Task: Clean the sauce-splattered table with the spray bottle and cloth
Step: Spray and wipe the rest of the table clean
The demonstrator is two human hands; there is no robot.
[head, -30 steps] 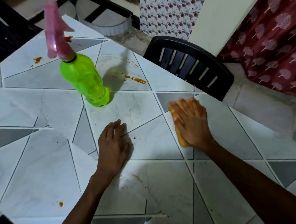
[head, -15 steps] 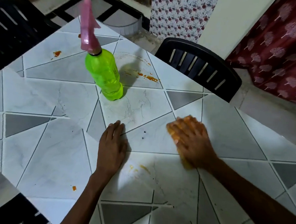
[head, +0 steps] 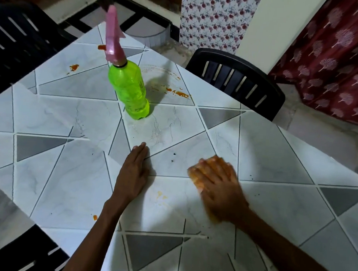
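A green spray bottle (head: 128, 92) with a pink trigger head stands upright on the tiled table (head: 277, 154), beyond my hands. My left hand (head: 132, 173) lies flat on the table with straight fingers, holding nothing. To its right, my right hand (head: 217, 183) presses flat on an orange cloth (head: 193, 176); only the cloth's edge shows under the fingers, and the hand is blurred. Orange sauce splatters (head: 177, 92) lie right of the bottle, with more sauce (head: 73, 67) at the far left. A faint smear (head: 160, 194) sits between my hands and a small spot (head: 95, 217) near my left forearm.
A black slatted chair (head: 238, 80) stands at the table's far right edge. Another black chair (head: 18, 39) is at the far left, and a third (head: 20, 251) at the near left corner. A red patterned curtain (head: 335, 61) hangs at the right.
My right hand has slid the cloth toward me and leftward across the table. My left hand stayed flat in place. The view shifted, so the bottle appears further right.
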